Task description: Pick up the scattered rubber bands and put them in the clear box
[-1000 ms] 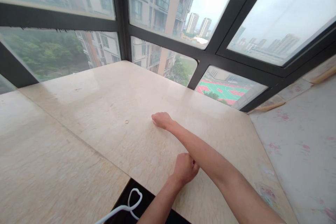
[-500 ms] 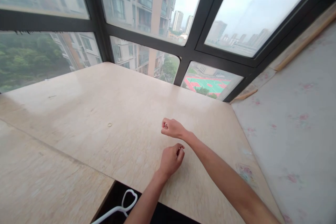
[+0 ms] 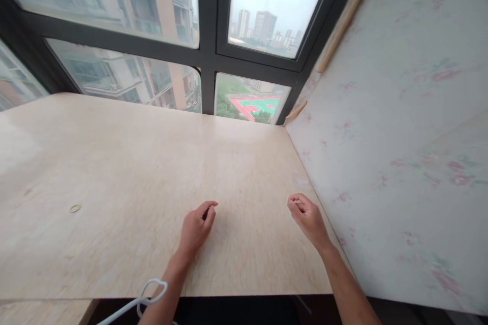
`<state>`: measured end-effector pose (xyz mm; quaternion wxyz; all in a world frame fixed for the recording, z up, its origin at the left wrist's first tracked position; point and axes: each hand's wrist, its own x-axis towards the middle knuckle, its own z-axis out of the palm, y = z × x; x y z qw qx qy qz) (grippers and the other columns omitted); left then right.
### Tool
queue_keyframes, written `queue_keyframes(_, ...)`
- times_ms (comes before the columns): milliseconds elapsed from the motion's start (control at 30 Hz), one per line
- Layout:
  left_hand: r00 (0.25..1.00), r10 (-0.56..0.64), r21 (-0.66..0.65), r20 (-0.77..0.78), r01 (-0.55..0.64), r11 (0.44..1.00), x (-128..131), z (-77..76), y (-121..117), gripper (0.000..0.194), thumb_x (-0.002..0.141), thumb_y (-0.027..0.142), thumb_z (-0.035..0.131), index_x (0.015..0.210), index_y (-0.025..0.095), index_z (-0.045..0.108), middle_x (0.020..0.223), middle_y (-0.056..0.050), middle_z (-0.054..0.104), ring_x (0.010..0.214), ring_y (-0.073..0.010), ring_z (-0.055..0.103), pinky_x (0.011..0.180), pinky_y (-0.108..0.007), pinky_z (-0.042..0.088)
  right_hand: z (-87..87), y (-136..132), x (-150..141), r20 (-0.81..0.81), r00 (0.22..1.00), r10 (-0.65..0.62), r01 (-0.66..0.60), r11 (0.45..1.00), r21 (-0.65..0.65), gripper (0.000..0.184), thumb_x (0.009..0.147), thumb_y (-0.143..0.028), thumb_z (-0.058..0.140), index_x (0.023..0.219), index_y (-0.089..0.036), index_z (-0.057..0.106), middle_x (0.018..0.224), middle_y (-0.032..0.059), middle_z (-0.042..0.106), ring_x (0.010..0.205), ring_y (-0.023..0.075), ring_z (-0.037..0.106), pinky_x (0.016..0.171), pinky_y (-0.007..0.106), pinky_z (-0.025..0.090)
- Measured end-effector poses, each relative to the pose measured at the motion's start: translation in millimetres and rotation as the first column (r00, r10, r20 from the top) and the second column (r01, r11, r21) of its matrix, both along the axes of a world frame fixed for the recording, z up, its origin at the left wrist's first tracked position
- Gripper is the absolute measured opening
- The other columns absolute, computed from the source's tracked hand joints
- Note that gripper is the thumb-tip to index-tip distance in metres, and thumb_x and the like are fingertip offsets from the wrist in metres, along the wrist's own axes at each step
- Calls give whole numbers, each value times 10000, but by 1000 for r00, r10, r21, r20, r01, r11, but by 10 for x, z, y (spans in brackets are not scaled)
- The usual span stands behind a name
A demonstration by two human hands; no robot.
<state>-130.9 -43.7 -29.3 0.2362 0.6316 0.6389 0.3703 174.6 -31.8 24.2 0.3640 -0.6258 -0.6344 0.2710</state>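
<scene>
Though close earlier, left hand (image 3: 197, 226) and right hand (image 3: 308, 217) now well apart.

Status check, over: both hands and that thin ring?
Left hand, right hand apart, fingers curled, contents unclear. Thin ring on countertop, left of both. White cable overlaps left forearm in view.

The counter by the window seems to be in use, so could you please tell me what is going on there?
A person holds both bare hands over the counter, apart, with fingers curled. The right hand, nearer the wall, seems to pinch something small and pale; whether the left hand holds anything is unclear. A small ring lies off to the left.
</scene>
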Motion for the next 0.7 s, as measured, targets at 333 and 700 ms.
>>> queue_keyframes(333, 995, 32, 3, -94, -32, 999, 29, 7, 15, 401, 856, 419, 388, 947, 165, 684, 650, -25, 681, 522, -158, 577, 535, -248, 404, 10, -269, 858, 164, 928, -334, 331, 943, 45, 358, 833, -520, 511, 814, -183, 630, 462, -78, 387, 419, 111, 345, 428, 217, 252)
queue_keyframes(700, 995, 56, -34, -81, -59, 998, 60, 38, 6, 399, 853, 442, 410, 949, 171, 686, 608, -2, 640, 495, -139, 524, 514, -242, 392, -285, -469, 712, 215, 940, -266, 261, 964, 49, 387, 876, -476, 452, 905, -168, 685, 470, -59, 413, 442, 134, 408, 453, 229, 331)
